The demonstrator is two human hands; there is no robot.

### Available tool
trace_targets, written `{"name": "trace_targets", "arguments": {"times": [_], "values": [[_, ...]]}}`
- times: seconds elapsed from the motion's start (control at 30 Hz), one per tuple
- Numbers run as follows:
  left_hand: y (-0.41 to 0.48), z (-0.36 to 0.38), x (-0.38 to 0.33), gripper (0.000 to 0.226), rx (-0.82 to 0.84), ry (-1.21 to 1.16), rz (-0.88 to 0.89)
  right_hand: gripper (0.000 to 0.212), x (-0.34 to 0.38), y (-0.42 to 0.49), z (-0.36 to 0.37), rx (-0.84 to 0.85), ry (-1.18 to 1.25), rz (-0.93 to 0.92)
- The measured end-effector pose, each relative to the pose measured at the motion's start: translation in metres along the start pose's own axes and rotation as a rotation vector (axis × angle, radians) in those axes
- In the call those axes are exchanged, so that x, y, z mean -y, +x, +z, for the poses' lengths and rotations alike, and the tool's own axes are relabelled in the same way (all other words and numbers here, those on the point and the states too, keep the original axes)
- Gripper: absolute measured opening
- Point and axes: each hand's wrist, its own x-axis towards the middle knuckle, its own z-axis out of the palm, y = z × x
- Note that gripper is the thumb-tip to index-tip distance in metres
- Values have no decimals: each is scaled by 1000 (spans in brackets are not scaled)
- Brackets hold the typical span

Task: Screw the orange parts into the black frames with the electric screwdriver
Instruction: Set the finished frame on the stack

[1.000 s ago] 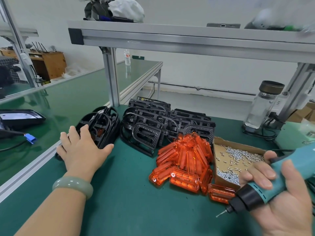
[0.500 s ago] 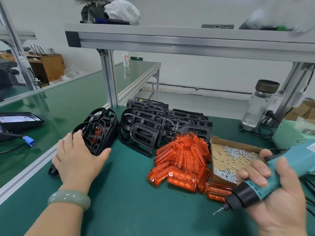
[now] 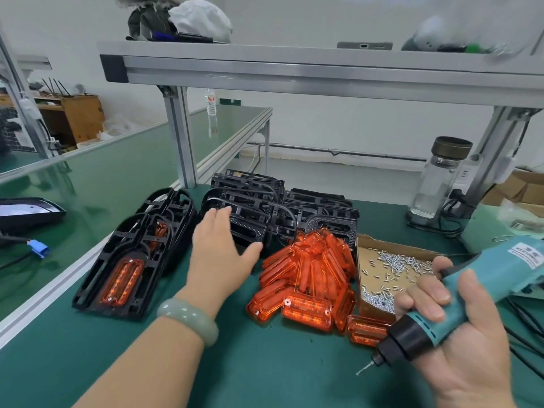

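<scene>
Your left hand [image 3: 219, 254], fingers apart and holding nothing, is at the stacked black frames [image 3: 250, 201] on the bench [image 3: 235, 366]; contact unclear. Your right hand [image 3: 465, 348] has its fingers clamped round the electric screwdriver [image 3: 471, 293]. The orange parts [image 3: 312, 272] lie heaped just before the frames.

Single head view, close over bench [image 3: 265, 378], facing forward-down; upper corner apparently blurred.

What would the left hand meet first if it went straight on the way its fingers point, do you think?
Probably the stack of empty black frames just ahead of the left hand; depth is unclear.
</scene>
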Motion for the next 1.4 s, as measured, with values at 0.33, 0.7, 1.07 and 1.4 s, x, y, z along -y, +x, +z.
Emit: {"name": "trace_targets", "arguments": {"times": [0.33,0.7,1.07,1.4], "values": [[15,35,-29,89,129,57,-178,65,-2,3,-4,-47,1,42],[2,-5,-27,31,-363,-234,-188,14,-8,3,-10,-105,16,14],[-47,-79,-18,31,-193,-1103,-329,16,1,3,-10,-56,61,21],[-93,-28,-26,15,645,-1035,-587,32,14,3,-16,69,185,39]]}}
